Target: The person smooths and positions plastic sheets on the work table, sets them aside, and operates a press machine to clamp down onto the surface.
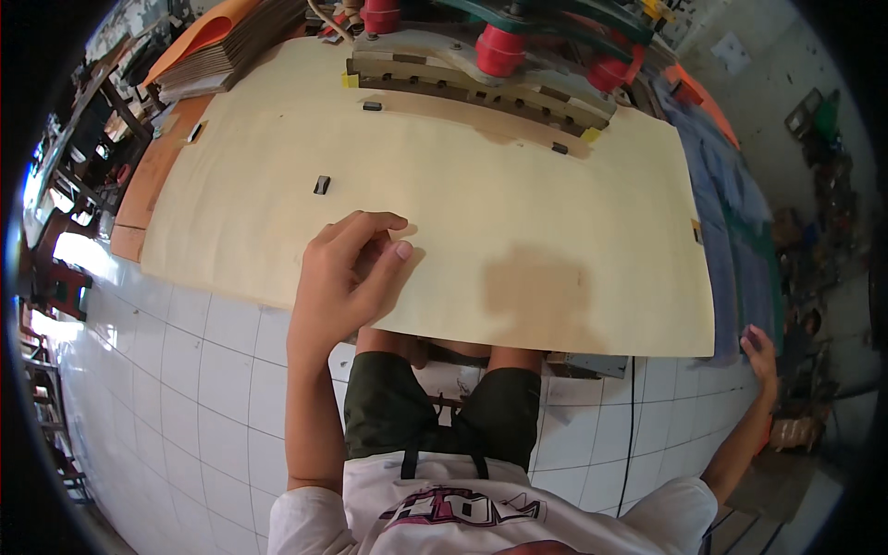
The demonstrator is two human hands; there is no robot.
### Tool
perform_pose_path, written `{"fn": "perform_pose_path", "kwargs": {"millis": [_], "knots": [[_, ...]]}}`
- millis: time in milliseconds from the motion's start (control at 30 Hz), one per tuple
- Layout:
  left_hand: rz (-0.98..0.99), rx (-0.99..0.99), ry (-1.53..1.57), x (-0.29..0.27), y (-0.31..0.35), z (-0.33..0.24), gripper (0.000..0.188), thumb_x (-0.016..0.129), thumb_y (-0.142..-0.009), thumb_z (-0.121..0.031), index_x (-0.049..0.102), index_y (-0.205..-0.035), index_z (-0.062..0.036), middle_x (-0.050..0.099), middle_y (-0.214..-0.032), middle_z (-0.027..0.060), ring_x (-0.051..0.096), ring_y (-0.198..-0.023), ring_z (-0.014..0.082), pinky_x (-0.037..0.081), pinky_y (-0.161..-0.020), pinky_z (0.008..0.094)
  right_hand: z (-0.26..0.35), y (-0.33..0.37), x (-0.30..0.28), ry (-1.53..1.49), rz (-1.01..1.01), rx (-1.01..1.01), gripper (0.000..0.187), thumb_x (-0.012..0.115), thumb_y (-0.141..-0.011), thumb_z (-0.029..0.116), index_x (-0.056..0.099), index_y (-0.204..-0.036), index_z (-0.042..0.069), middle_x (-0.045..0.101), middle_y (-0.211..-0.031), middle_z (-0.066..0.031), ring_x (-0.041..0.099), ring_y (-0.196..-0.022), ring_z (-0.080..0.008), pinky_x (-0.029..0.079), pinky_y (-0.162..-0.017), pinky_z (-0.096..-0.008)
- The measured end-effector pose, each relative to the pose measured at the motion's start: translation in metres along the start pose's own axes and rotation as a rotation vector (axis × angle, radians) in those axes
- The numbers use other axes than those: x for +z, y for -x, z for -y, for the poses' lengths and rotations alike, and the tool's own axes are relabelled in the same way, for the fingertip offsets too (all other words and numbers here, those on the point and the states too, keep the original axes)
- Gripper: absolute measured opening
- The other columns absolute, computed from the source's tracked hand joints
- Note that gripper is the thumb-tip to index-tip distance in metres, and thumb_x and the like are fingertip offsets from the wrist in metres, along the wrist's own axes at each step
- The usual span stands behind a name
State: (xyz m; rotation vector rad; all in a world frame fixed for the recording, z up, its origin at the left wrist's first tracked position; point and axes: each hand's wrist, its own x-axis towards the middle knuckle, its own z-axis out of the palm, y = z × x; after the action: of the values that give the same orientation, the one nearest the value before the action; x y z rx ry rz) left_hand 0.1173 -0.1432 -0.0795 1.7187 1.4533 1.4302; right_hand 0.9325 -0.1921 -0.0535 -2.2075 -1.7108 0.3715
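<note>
A large cream sheet (444, 185) lies in front of me. Over its near left part is my left hand (347, 273), fingers curled and thumb apart from the index finger, with nothing visible between them. Just beyond that hand, a small black block (321, 185) rests on the sheet. Two similar dark pieces, one at the back (372, 106) and another further right (560, 148), sit near the press. My right hand (760, 353) reaches far right, beside the near corner of the blue plastic sheets (731, 222). Its fingers look slightly apart; whether they touch the plastic is unclear.
A press with red cylinders (500, 48) and a wooden-edged bar (472, 88) stands over the sheet's far edge. Folded brown board with an orange sheet (208, 46) is stacked at back left. A black cable (633, 416) crosses the white tiled floor (213, 370).
</note>
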Motion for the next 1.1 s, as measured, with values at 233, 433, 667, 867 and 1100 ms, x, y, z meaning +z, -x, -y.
{"fn": "perform_pose_path", "kwargs": {"millis": [233, 433, 667, 867, 1100], "knots": [[0.003, 0.037, 0.024, -0.001, 0.0, 0.001, 0.019, 0.069, -0.081, -0.011, 0.068, -0.097, -0.0001, 0.065, -0.078, 0.0129, 0.061, -0.07, 0.0246, 0.049, -0.068, 0.0332, 0.021, 0.012, 0.007, 0.145, -0.159, -0.075, 0.034, 0.069, -0.091, 0.022, 0.066, -0.118, 0.002, 0.069, -0.109, -0.0117, 0.065, -0.099, -0.0239, 0.049, -0.09, -0.0364], [0.006, 0.085, -0.009, -0.005, 0.0, -0.004, 0.017, 0.069, -0.082, -0.009, 0.068, -0.096, 0.0004, 0.063, -0.075, 0.0124, 0.06, -0.067, 0.0227, 0.049, -0.064, 0.0316, 0.037, 0.0, 0.007, 0.488, -0.321, -0.014, 0.025, 0.06, -0.095, 0.022, 0.069, -0.107, 0.002, 0.07, -0.101, -0.016, 0.066, -0.091, -0.031, 0.051, -0.083, -0.0406], [0.09, 0.035, -0.032, -0.009, -0.001, -0.007, 0.02, 0.067, -0.086, -0.012, 0.067, -0.1, 0.0029, 0.064, -0.081, 0.0118, 0.062, -0.075, 0.0192, 0.05, -0.071, 0.03, 0.084, -0.008, 0.006, 0.368, -0.563, -0.001, 0.035, 0.053, -0.096, 0.031, 0.067, -0.115, 0.005, 0.064, -0.111, -0.0235, 0.061, -0.098, -0.0415, 0.047, -0.087, -0.0501], [0.096, 0.006, -0.041, -0.008, 0.0, -0.007, 0.021, 0.067, -0.086, -0.011, 0.067, -0.101, 0.0029, 0.064, -0.08, 0.0122, 0.061, -0.073, 0.0192, 0.049, -0.07, 0.0295, 0.204, 0.017, 0.039, 0.032, -0.773, -0.033, 0.038, 0.049, -0.099, 0.029, 0.063, -0.125, 0.004, 0.058, -0.123, -0.0273, 0.057, -0.105, -0.0452, 0.043, -0.093, -0.0517], [-0.147, 0.565, -0.013, -0.01, 0.033, 0.012, 0.022, 0.065, -0.081, -0.001, 0.063, -0.103, 0.0001, 0.061, -0.076, 0.0116, 0.058, -0.07, 0.0226, 0.047, -0.062, 0.0332, 0.305, 0.094, 0.14, 0.104, -0.824, -0.584, 0.013, 0.058, -0.093, 0.004, 0.068, -0.098, -0.001, 0.069, -0.097, -0.014, 0.066, -0.09, -0.029, 0.052, -0.083, -0.0372]]}}
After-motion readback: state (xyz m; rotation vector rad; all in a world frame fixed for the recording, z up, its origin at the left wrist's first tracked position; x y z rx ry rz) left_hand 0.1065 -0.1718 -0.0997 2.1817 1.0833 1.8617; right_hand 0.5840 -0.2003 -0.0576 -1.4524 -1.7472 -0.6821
